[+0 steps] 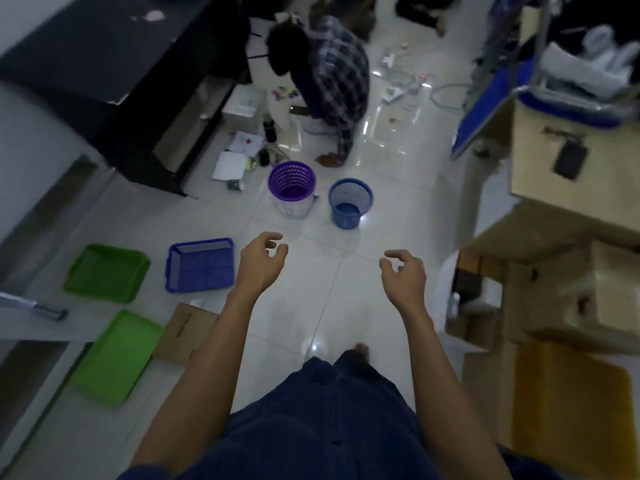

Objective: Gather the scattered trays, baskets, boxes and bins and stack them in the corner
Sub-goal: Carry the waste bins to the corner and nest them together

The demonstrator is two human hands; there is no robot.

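On the white tiled floor stand a purple mesh bin (292,183) and, to its right, a blue mesh bin (349,202). A blue mesh tray (200,265) lies left of my left hand (261,261). Further left is a dark green tray (107,273), and nearer me a light green tray (116,356). A flat cardboard piece (185,334) lies beside the light green tray. Both hands hover above the floor with loosely curled fingers and hold nothing. My right hand (403,271) is below and right of the blue bin.
A person in a checked shirt (332,81) crouches beyond the bins among papers and small items. A dark desk (114,64) runs along the left. Cardboard boxes (561,237) crowd the right side. Cables (408,84) lie on the far floor.
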